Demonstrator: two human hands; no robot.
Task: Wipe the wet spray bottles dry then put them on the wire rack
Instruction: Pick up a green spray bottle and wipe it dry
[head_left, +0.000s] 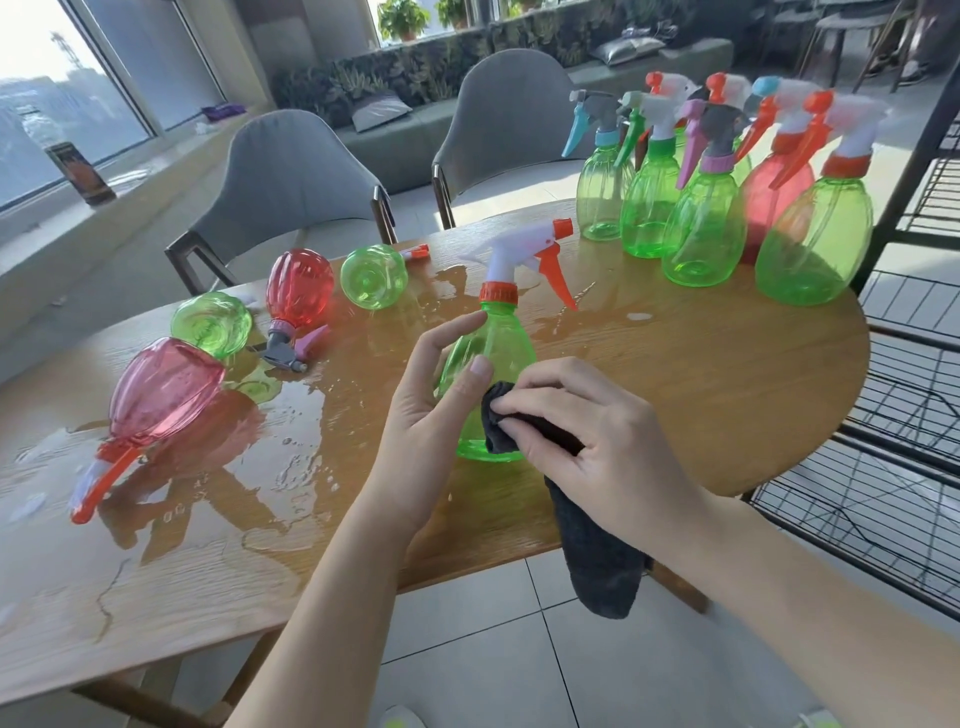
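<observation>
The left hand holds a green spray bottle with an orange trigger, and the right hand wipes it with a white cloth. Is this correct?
Not quite: the head view shows the cloth is dark grey, not white. The rest holds: the left hand holds the green spray bottle with the orange trigger, and the right hand wipes it.

On the wooden table (701, 395), bare dry room lies at three o'clock of the held green bottle (498, 338), out to the rounded edge. At one o'clock a tight cluster of upright bottles (727, 208) blocks the way. From nine to eleven o'clock, four lying bottles (218, 322) and puddles (291, 457) crowd the top. The wire rack (914, 415) closes the three o'clock side beyond the edge.
</observation>
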